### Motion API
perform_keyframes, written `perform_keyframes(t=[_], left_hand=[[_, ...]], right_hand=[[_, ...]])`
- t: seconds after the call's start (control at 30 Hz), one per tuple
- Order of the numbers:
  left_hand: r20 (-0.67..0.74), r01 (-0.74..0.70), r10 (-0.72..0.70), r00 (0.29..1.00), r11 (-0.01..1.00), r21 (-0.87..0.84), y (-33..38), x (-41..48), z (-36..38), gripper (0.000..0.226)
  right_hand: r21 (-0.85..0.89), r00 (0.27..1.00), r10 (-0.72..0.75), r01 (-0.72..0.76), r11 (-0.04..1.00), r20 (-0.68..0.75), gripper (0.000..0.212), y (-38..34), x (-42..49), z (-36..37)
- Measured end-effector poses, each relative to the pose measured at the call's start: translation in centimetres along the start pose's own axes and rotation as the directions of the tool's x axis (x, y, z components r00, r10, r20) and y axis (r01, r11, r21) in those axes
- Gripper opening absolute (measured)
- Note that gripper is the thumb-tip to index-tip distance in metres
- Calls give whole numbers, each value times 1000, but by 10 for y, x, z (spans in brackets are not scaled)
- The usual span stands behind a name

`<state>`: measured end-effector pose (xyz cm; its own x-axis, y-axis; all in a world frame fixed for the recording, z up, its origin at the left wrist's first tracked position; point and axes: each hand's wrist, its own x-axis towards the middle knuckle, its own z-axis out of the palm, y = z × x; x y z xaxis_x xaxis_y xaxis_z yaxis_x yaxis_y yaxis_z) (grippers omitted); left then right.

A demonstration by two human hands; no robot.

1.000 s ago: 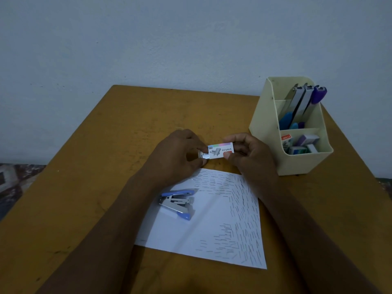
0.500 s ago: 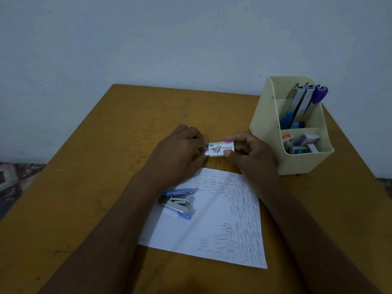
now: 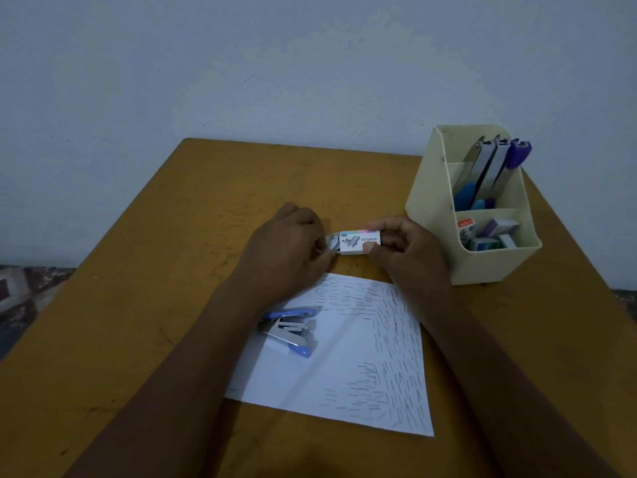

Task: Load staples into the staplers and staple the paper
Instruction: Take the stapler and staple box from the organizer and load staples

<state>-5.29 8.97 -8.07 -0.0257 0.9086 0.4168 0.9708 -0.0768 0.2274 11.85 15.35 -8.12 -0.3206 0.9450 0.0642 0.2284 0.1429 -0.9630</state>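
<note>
The left hand [image 3: 287,248] has slid back toward the counter's left edge. Half a second ago it covered the left end of the staple box [image 3: 360,241]. Now the inner tray [image 3: 333,243] shows there, drawn out of the sleeve with grey staples inside, and the fingers [image 3: 315,226] pinch its end.

My table [image 3: 155,322] is scuffed matt wood; the stapler [image 3: 291,331] (blue plastic, bare metal within) lies on smooth white paper [image 3: 310,384].
</note>
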Motion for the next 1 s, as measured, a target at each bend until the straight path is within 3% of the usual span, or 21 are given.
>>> perform_keyframes(t=[0.5, 0.77, 1.0], left_hand=[[12, 45, -44, 999, 997, -60, -2, -1, 1, 19], [22, 18, -17, 1000, 999, -45, -4, -1, 2, 35], [23, -11, 12, 1000, 997, -74, -6, -1, 2, 35]], right_hand=[[-2, 1000, -12, 12, 1000, 11, 24, 1, 2, 1], [-15, 1000, -6, 6, 1000, 27, 24, 0, 1, 0], [-6, 999, 4, -4, 1000, 38, 24, -1, 0, -1]])
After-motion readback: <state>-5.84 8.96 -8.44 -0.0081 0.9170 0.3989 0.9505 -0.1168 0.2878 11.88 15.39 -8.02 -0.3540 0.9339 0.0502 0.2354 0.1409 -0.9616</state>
